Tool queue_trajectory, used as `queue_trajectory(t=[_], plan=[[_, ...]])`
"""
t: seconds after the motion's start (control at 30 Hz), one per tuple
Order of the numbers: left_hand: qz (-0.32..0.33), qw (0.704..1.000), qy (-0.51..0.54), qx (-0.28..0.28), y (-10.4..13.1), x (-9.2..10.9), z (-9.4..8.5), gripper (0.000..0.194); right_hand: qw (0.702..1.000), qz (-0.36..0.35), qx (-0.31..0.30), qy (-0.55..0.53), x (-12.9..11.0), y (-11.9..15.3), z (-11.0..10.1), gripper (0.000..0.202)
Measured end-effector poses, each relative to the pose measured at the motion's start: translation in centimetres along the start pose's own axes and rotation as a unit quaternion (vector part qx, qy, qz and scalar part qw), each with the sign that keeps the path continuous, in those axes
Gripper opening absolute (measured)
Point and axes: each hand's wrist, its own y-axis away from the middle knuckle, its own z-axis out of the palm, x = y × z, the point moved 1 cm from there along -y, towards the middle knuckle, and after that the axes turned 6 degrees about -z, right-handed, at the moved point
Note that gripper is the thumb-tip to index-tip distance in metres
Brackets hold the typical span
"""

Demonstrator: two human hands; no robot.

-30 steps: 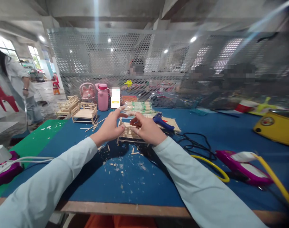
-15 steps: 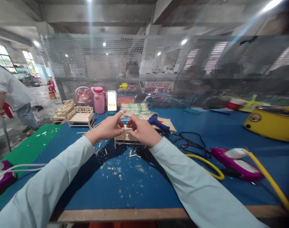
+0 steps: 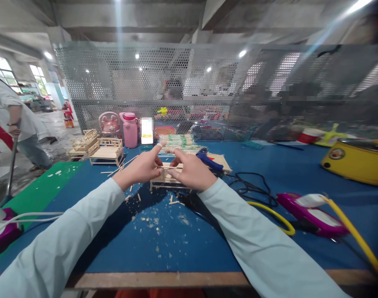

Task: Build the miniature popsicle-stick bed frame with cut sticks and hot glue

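Over the blue table, my left hand [image 3: 141, 167] and my right hand [image 3: 194, 170] face each other, thumbs and fingertips pinched on the two ends of a thin wooden stick [image 3: 168, 167]. The stick lies level between them. Right below is a small wooden furniture frame [image 3: 164, 184], partly covered by my hands; whether the stick touches it I cannot tell. A blue glue gun [image 3: 209, 159] lies just beyond my right hand. Behind my fingers is a stack of wooden sticks with green-marked wrapping [image 3: 181, 142].
Small wooden benches [image 3: 107, 152] stand at the left back near a pink flask [image 3: 130, 130] and a lit phone [image 3: 147, 131]. Black cable [image 3: 254, 188], a purple power strip [image 3: 313, 215] and a yellow pot [image 3: 355, 161] are right. A person [image 3: 18, 111] stands left. Wood scraps litter the table.
My hands stay at nearly the same place, with the fingertips slightly farther apart and more of the stick showing. The person at the left has moved an arm and the pole they hold.
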Motion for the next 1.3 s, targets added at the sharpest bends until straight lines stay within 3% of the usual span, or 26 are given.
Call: queue_trajectory(t=[0.23, 0.4, 0.6, 1.07, 1.2, 1.3], plan=[[0.005, 1.0, 0.013, -0.011, 0.2, 0.2, -0.4, 0.085, 1.0, 0.017, -0.003, -0.026, 0.2, 0.0, 0.3, 0.049], [-0.03, 0.994, 0.101, -0.01, 0.2, -0.3, -1.2, 0.086, 0.999, 0.02, -0.003, -0.048, 0.3, 0.0, 0.3, 0.05], [-0.042, 0.983, 0.172, -0.045, 0.1, -1.2, -0.6, 0.081, 0.997, 0.018, -0.005, -0.075, 0.3, 0.0, 0.4, 0.051], [-0.023, 0.998, 0.05, 0.014, 0.2, -0.5, 0.2, 0.066, 0.998, 0.006, -0.009, -0.062, 0.3, 0.1, 0.5, 0.056], [-0.035, 0.999, 0.032, 0.021, 0.2, -0.4, 0.3, 0.069, 0.996, 0.012, -0.011, -0.093, 0.6, 0.1, 0.1, 0.066], [-0.035, 0.999, 0.027, 0.018, 0.2, -0.5, 0.4, 0.07, 0.992, 0.019, 0.022, -0.126, 1.2, 0.0, -0.4, 0.069]])
